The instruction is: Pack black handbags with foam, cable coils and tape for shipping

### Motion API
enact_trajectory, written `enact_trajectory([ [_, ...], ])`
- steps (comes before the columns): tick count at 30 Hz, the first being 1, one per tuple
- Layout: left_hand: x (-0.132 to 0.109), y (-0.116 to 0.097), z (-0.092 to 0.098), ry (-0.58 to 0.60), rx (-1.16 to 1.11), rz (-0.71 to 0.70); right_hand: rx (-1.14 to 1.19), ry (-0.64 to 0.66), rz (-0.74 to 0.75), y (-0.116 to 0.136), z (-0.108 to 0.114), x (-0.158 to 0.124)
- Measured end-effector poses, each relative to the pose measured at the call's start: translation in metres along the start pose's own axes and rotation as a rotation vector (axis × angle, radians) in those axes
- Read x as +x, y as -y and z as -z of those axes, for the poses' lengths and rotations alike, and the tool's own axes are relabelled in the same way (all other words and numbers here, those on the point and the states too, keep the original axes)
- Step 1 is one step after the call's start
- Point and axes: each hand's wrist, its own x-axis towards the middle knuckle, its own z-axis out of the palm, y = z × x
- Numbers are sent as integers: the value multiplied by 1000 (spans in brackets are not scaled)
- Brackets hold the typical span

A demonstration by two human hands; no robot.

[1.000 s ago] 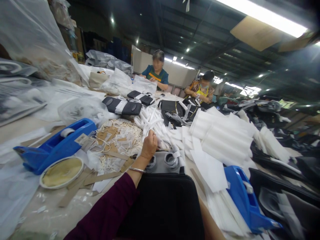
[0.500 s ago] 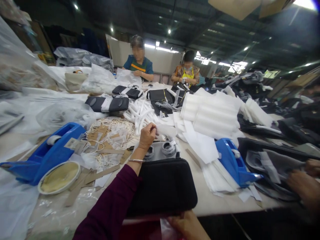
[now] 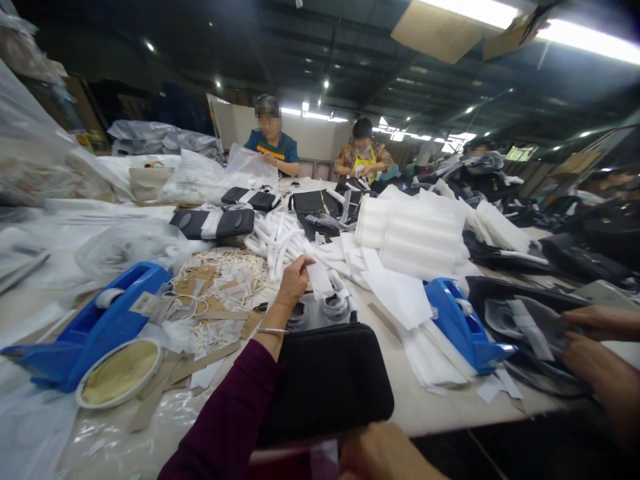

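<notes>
My left hand (image 3: 294, 283) is closed, thumb and fingers pinching a small white translucent sheet (image 3: 321, 279). The sheet hangs over the far part of an open black case (image 3: 333, 377). Inside its grey interior lie grey coiled bundles (image 3: 336, 307), one partly hidden by my left hand. The case's black padded panel faces me at the table edge. My right hand (image 3: 383, 453) is closed and blurred below that panel. A clear strip (image 3: 325, 460) shows beside it; whether my fingers grip it is hard to see.
Blue tape dispensers stand at left (image 3: 107, 320) and right (image 3: 465, 327). A tape roll (image 3: 120, 373), corded tags (image 3: 215, 287), white foam strips (image 3: 280, 240) and stacked foam sheets (image 3: 415, 230) surround the case. A co-worker's hands (image 3: 595, 340) work at right; two people sit opposite.
The white sheet in my left hand now hangs lower, over the coiled bundles. My right hand has shifted slightly at the bottom edge. The co-worker's hands at right have moved; the view has tilted slightly.
</notes>
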Motion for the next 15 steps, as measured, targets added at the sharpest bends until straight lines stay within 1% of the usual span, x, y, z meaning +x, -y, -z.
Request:
enact_trajectory([
  [1, 0, 0, 1, -13, -6, -5, -10, -105, -6, 5, 25, 9],
  [2, 0, -1, 2, -18, -13, -11, -13, -270, -26, 9, 51, 22],
  [3, -1, -3, 3, -23, -18, -18, -22, -456, -32, 11, 74, 39],
  [4, -1, -4, 4, -28, -22, -24, -47, -611, -29, 11, 94, 60],
  [5, -2, -7, 4, -32, -24, -30, -80, -702, -10, 9, 110, 83],
  [6, -3, -9, 4, -36, -21, -35, -105, -734, 14, 7, 120, 108],
  [8, -3, -15, 6, -41, -3, -49, -86, -753, 4, 2, 129, 154],
  [10, -4, -20, 9, -63, 27, -65, 19, -768, -45, 0, 125, 189],
  [11, -5, -22, 12, -82, 54, -75, 76, -772, -65, 0, 121, 201],
  [13, -7, -24, 16, -92, 162, -87, 163, -771, -76, 1, 113, 213],
  [15, -11, -20, 20, -18, 292, -74, 198, -754, -52, 2, 107, 215],
])
